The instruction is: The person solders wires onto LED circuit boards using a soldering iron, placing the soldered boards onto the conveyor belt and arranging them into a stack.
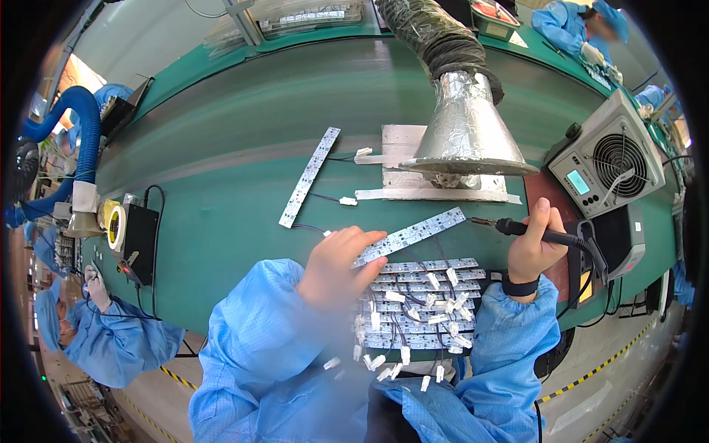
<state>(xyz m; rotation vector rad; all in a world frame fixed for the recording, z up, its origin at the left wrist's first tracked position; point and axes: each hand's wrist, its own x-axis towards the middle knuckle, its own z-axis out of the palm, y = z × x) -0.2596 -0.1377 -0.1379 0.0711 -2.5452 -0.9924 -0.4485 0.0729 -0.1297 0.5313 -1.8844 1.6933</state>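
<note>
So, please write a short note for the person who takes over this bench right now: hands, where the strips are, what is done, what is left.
Left hand: holds one white LED strip at its near end, raised over the stack.
Right hand: grips the soldering iron, tip at the strip's far end, below the foil fume hood.
Stack of wired strips: in front of the body, between the hands.
Another wired strip: lies alone on the green belt.
Done or left: whether the held strip's joint is finished cannot be told.
</note>
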